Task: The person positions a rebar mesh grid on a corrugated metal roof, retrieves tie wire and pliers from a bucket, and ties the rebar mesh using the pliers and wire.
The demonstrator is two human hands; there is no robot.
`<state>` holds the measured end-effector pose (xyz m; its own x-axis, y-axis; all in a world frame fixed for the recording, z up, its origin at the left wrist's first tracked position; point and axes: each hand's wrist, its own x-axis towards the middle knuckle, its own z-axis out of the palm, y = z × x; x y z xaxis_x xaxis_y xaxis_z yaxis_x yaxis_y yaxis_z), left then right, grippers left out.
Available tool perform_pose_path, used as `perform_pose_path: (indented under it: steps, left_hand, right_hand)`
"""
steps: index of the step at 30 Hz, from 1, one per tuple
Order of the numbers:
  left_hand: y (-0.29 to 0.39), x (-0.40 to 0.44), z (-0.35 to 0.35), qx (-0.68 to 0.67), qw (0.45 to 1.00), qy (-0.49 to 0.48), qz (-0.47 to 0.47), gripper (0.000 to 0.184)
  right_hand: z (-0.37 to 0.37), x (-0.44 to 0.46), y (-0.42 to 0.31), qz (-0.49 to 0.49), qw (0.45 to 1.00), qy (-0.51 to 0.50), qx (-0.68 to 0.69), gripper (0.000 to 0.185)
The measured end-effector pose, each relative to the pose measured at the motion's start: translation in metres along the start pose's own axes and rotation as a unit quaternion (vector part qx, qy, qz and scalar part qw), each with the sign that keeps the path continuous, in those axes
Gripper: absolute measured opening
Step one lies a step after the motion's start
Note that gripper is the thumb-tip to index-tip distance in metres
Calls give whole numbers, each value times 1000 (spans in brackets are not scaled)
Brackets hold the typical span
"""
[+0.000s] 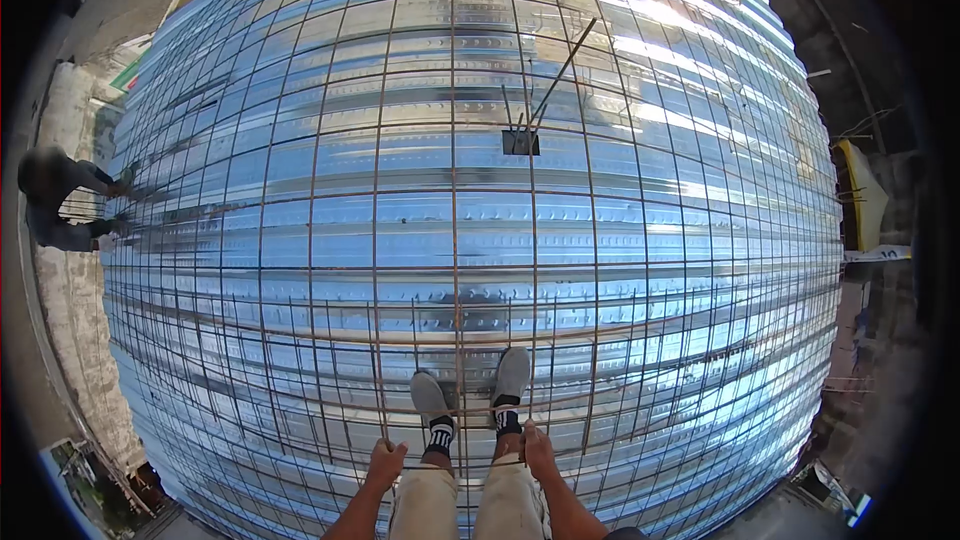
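Observation:
My left hand (387, 462) is closed at the bottom of the view, left of my legs. On the other side of them my right hand (538, 448) is closed too. A thin dark line, like a bar, runs between the hands at shin height; what each hand grips is too small to tell. Below and ahead spreads a grid of thin rusty steel bars (455, 230) over ribbed shiny metal decking (420, 245). My grey shoes (512, 374) stand on this surface, between the hands.
A dark square opening (521, 143) with upright bars lies ahead, one long bar leaning right. Another person (62, 202) bends over the grid at the far left edge. A concrete ledge (72, 310) borders the left side. Something yellow (865, 195) stands beyond the right edge.

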<state>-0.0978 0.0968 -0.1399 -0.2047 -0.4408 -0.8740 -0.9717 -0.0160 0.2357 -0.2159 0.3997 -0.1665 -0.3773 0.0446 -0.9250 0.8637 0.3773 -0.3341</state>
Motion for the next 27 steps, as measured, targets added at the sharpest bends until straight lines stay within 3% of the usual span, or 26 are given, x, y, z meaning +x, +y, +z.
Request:
perform_pose_path:
  steps: [4,11,14,20,23,27]
  left_hand:
    - [-9,4,3,15,1000,6,-7,36]
    - [-11,14,7,28,999,12,17,35]
    - [0,10,5,-73,996,-18,-40,33]
    - [-20,17,13,0,998,24,63,31]
    - [8,-2,10,-29,999,15,-19,34]
    - [-18,5,18,-21,1000,13,-11,35]
  right_hand:
    - [2,10,-9,15,1000,-15,-22,54]
    - [8,16,2,-41,997,19,-65,55]
    - [12,12,-10,-8,999,18,-38,54]
    - [11,11,-11,-12,998,28,-47,55]
    - [13,11,-18,-59,990,34,-121,58]
    - [6,-16,-14,-55,992,38,-110,58]
